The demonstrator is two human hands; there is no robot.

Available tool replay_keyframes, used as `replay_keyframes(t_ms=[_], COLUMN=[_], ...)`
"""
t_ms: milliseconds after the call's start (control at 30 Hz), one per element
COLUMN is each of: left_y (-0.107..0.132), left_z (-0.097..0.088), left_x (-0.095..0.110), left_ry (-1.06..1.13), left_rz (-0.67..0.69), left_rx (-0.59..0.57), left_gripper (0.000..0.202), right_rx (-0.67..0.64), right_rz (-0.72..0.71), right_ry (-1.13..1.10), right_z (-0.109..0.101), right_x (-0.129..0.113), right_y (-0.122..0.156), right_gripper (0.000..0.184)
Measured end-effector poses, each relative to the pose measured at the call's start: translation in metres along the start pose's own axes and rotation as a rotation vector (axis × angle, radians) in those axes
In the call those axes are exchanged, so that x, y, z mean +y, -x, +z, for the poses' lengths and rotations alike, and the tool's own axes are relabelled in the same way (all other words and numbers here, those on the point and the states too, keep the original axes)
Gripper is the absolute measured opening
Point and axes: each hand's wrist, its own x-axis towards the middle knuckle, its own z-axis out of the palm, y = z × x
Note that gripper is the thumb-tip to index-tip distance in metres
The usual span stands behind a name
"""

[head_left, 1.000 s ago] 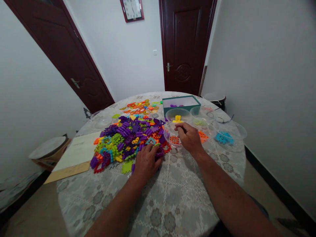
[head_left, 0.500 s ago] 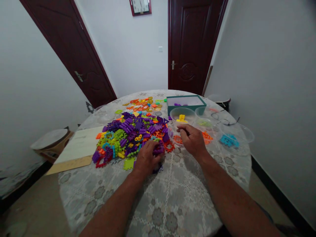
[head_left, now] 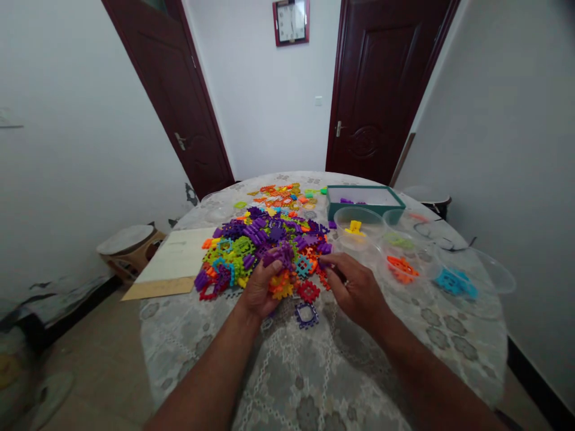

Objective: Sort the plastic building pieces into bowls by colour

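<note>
A heap of colourful plastic interlocking building pieces [head_left: 245, 245] lies mid-table, purple, green, orange and blue among them. At its front edge my left hand [head_left: 260, 290] is closed, thumb on top, around purple interlocking pieces [head_left: 279, 256]; orange-yellow pieces [head_left: 282, 286] show just beneath. My right hand [head_left: 359, 290] is at the heap's right edge, thumb and fingers bent together. Something dark purple shows at those fingertips, too small to make out. Between the hands lie a red square piece [head_left: 308, 291], a blue square piece [head_left: 303, 266] and, nearer me, a dark purple square frame [head_left: 306, 315].
Clear plastic bowls stand at the right, holding yellow pieces [head_left: 354, 227], orange pieces [head_left: 402, 269] and blue pieces [head_left: 456, 282]. Behind them is a green-edged box [head_left: 366, 194] with purple pieces inside. A pale sheet [head_left: 175, 254] lies left; flat orange pieces [head_left: 278, 194] lie farther back.
My right hand has moved from beside the bowls to the heap's right edge. My left hand has turned thumb-up, with purple pieces showing in it. The view has swung left.
</note>
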Motion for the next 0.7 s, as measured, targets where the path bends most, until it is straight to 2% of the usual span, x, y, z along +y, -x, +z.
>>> replay_keyframes(t_ms=[100,267,367,533,700], left_y=[0.004,0.014,0.018,0.017,0.017], left_z=[0.001,0.014,0.019,0.020,0.019], left_x=[-0.004,-0.016,-0.022,-0.026,-0.025], left_ry=[0.152,0.262,0.292,0.324,0.328], left_rz=[-0.092,-0.195,-0.242,-0.305,-0.317], left_rx=[-0.067,-0.193,-0.205,-0.196,-0.189], left_gripper=[0.046,0.042,0.043,0.047,0.038], right_rx=[-0.009,-0.019,-0.018,0.028,0.101], right_rz=[-0.002,0.137,0.191,0.280,0.397], right_ry=[-0.022,-0.070,-0.083,-0.132,-0.209], right_z=[0.013,0.021,0.022,0.026,0.024], right_x=[-0.006,-0.010,-0.006,0.004,0.008], right_y=[0.004,0.007,0.008,0.009,0.007], right_gripper=[0.034,0.045,0.046,0.034,0.035])
